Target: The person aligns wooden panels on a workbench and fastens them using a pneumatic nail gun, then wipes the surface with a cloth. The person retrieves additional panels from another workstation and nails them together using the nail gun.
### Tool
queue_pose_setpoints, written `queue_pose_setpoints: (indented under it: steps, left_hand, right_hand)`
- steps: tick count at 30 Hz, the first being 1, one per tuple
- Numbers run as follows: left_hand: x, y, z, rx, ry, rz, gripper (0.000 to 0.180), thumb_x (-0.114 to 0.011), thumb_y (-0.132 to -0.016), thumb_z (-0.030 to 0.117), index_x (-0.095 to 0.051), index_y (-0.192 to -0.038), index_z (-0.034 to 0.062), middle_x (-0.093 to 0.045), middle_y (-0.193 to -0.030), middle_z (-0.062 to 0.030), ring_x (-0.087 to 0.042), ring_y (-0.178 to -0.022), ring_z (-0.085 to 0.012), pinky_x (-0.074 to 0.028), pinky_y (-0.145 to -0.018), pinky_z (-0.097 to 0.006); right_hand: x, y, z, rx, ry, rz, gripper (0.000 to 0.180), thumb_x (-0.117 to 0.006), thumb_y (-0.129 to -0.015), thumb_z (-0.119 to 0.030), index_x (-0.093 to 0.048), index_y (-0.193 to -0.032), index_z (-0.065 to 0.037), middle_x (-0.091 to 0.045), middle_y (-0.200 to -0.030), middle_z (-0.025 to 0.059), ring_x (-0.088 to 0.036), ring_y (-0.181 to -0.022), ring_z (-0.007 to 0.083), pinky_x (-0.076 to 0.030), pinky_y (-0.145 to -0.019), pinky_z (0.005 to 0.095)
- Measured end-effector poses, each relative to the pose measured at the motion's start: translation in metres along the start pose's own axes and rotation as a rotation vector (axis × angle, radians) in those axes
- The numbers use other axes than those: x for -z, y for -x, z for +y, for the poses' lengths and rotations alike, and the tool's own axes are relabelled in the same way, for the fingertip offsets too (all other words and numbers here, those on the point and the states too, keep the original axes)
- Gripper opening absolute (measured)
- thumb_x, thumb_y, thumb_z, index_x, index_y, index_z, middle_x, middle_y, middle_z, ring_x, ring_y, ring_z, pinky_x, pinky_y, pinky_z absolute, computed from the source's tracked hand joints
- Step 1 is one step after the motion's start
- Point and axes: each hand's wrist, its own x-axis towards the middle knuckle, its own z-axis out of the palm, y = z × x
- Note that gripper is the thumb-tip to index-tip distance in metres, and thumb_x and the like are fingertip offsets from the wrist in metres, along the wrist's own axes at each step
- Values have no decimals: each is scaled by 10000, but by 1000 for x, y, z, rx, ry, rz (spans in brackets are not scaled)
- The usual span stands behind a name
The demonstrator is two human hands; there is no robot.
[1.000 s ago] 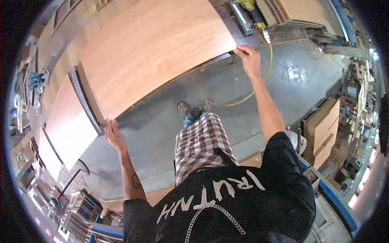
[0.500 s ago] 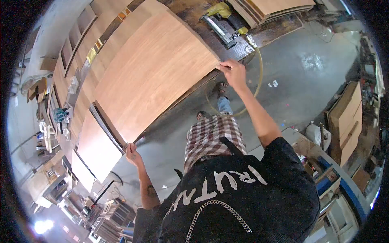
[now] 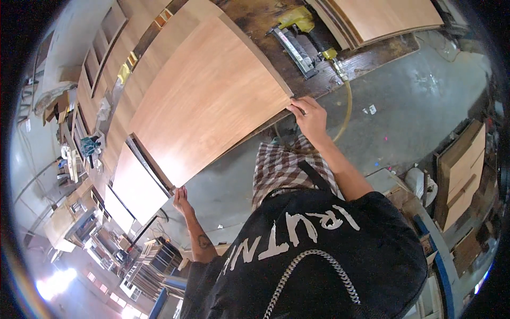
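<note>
A broad, light-brown plywood panel [image 3: 212, 101] lies across the workbench, its long near edge toward me. At the left end of that edge, my left hand [image 3: 181, 201] is closed, fingers pinching the corner next to a dark-edged strip [image 3: 146, 159]. My right hand [image 3: 309, 118] pinches the near right corner between thumb and fingers. Past that corner, a yellow and black nail gun [image 3: 297, 40] rests on the dark bench top [image 3: 366, 63], an air hose [image 3: 348, 106] hanging from it.
Stacked wooden sheets [image 3: 393, 21] sit at the far right of the bench. Boards and a blue-edged wooden frame [image 3: 438, 266] stand at right. More pale panels [image 3: 141, 186] extend to the left. Small scraps [image 3: 372, 109] dot the grey floor.
The view has shifted, and my body is closer to the bench, with my feet now out of sight. Both hands keep their hold on the panel's corners.
</note>
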Motion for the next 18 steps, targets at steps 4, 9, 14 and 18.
queue_pose_setpoints:
  steps: [4,9,14,18]
  left_hand:
    - [-10,11,10,44,-15,-40,429,-569,-907,180,-488,-1188,-135,-601,-1038,-162,-600,-957,-203,-494,-885,-291]
    - [-29,19,31,202,-11,27,364,-550,-919,208,-552,-1124,-93,-616,-1021,-122,-597,-937,-191,-492,-834,-300]
    - [-251,91,110,-802,-599,-45,400,-524,-909,135,-425,-1258,-33,-491,-1220,-186,-495,-1091,-290,-423,-901,-374]
    - [-399,137,125,-1029,-555,-318,499,-539,-883,150,-365,-1318,-21,-447,-1256,-226,-427,-1142,-367,-335,-953,-463]
  right_hand:
    - [3,0,3,48,34,-1,148,-739,-716,-139,-669,-810,-49,-632,-790,79,-611,-690,233,-503,-587,327]
    - [8,-2,1,49,14,-17,162,-729,-728,-93,-669,-867,-39,-634,-806,89,-613,-708,242,-504,-586,327]
    - [10,-2,5,36,-36,-14,164,-724,-731,-78,-661,-878,-43,-632,-829,91,-610,-723,244,-497,-584,324]
    - [4,0,2,11,-29,-77,137,-704,-747,-67,-645,-867,-36,-625,-852,102,-603,-744,264,-490,-605,345]
